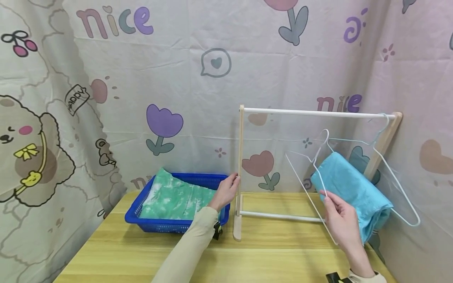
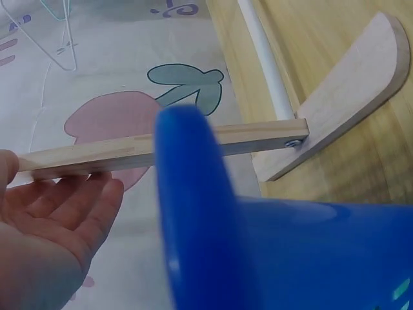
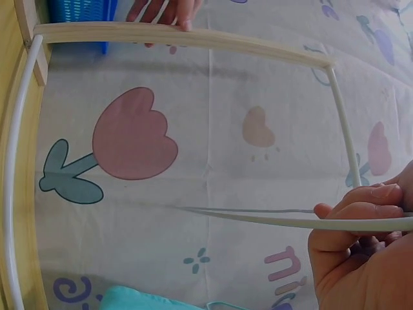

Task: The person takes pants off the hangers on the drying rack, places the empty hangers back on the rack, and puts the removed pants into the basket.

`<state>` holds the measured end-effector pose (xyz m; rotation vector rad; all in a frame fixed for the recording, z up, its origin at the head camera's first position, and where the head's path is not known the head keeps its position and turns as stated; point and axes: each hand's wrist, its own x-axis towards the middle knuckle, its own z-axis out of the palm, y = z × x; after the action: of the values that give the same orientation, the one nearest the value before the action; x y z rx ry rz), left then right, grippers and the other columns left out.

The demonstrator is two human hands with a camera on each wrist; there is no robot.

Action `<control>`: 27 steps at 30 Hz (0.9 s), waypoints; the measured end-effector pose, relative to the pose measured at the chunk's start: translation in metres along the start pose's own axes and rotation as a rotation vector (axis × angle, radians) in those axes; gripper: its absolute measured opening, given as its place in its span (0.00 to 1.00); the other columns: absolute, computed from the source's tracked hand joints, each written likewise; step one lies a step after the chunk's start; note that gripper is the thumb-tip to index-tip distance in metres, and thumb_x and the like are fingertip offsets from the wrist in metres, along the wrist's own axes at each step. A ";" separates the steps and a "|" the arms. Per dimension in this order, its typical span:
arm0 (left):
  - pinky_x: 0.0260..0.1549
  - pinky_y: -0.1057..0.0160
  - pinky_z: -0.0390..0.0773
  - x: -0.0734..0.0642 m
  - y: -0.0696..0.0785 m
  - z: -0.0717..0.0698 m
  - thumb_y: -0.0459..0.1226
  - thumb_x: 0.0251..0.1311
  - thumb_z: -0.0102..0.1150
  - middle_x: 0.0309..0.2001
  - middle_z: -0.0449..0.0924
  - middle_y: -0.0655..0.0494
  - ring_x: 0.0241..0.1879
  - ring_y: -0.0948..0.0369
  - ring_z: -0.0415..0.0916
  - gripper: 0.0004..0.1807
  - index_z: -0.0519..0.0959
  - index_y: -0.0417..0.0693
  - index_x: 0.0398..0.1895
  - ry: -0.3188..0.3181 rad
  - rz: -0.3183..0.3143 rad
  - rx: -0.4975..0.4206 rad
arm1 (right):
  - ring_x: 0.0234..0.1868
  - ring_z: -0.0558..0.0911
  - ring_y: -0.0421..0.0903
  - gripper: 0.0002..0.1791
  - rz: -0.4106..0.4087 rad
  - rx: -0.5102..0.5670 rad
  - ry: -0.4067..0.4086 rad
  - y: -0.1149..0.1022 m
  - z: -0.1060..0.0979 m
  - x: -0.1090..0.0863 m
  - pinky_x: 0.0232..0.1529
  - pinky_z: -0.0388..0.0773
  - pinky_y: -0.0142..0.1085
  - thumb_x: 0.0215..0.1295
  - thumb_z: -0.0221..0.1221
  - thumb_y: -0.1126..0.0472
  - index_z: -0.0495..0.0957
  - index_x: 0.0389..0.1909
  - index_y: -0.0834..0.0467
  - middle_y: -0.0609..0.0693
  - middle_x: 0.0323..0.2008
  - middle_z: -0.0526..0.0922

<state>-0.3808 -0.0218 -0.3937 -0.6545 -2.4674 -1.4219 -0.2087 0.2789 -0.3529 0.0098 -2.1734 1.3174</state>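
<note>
My left hand (image 1: 225, 192) holds the near wooden upright (image 1: 241, 145) of a small clothes rack; in the left wrist view the thumb lies on one side of it and the fingers on the other. With my right hand (image 1: 341, 224) I pinch the side of a bare white hanger (image 1: 313, 161), which is tilted in front of the rack, its hook below the white top rail (image 1: 304, 113). Behind that hand a folded blue cloth (image 1: 348, 186) drapes over a light-blue hanger (image 1: 413, 225) hooked at the rail's right end.
A blue plastic basket (image 1: 131, 215) stands on the wooden table (image 1: 116, 251) left of the rack, with a green-and-white cloth (image 1: 177, 196) in it. Its rim is close to my left wrist. A printed curtain (image 1: 212, 31) surrounds the back and sides.
</note>
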 end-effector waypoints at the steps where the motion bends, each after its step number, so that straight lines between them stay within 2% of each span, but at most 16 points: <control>1: 0.54 0.49 0.77 0.000 0.000 0.000 0.47 0.78 0.37 0.58 0.78 0.45 0.57 0.51 0.76 0.23 0.71 0.45 0.65 -0.001 -0.002 -0.005 | 0.11 0.63 0.41 0.21 -0.003 0.003 -0.001 -0.001 -0.001 0.000 0.11 0.62 0.37 0.78 0.45 0.55 0.75 0.60 0.63 0.43 0.12 0.62; 6: 0.39 0.58 0.76 0.000 -0.004 0.000 0.46 0.78 0.37 0.43 0.78 0.48 0.40 0.57 0.75 0.19 0.74 0.47 0.56 -0.019 -0.014 0.007 | 0.09 0.61 0.42 0.20 -0.033 0.028 0.016 -0.004 -0.003 0.001 0.10 0.60 0.37 0.78 0.46 0.55 0.74 0.60 0.63 0.43 0.11 0.61; 10: 0.29 0.63 0.68 0.001 -0.006 0.000 0.46 0.78 0.36 0.30 0.69 0.52 0.28 0.59 0.65 0.16 0.73 0.47 0.49 -0.031 0.003 0.042 | 0.10 0.62 0.42 0.19 -0.052 0.047 0.047 -0.007 -0.004 0.003 0.10 0.58 0.37 0.78 0.46 0.56 0.75 0.60 0.63 0.44 0.11 0.61; 13: 0.28 0.63 0.67 0.003 -0.007 0.000 0.46 0.78 0.36 0.28 0.66 0.54 0.27 0.60 0.64 0.17 0.73 0.45 0.47 -0.030 0.014 0.067 | 0.11 0.62 0.42 0.19 -0.055 0.036 0.063 -0.010 -0.004 0.005 0.11 0.58 0.37 0.78 0.47 0.57 0.75 0.60 0.61 0.44 0.12 0.62; 20: 0.33 0.61 0.72 0.004 -0.008 0.001 0.46 0.79 0.34 0.34 0.74 0.49 0.32 0.59 0.69 0.18 0.71 0.46 0.53 -0.046 0.019 0.100 | 0.09 0.61 0.43 0.20 -0.049 0.036 0.045 -0.014 -0.005 0.007 0.09 0.58 0.37 0.78 0.46 0.55 0.74 0.61 0.60 0.44 0.12 0.61; 27: 0.31 0.62 0.70 0.004 -0.009 0.004 0.46 0.79 0.32 0.30 0.68 0.54 0.29 0.60 0.67 0.20 0.71 0.42 0.53 -0.043 0.054 0.125 | 0.10 0.62 0.43 0.19 -0.084 0.026 0.074 -0.021 -0.006 0.015 0.10 0.58 0.36 0.77 0.48 0.55 0.77 0.59 0.60 0.44 0.11 0.62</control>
<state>-0.3890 -0.0213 -0.4012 -0.7271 -2.5265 -1.2356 -0.2119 0.2774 -0.3266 0.0607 -2.0712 1.2787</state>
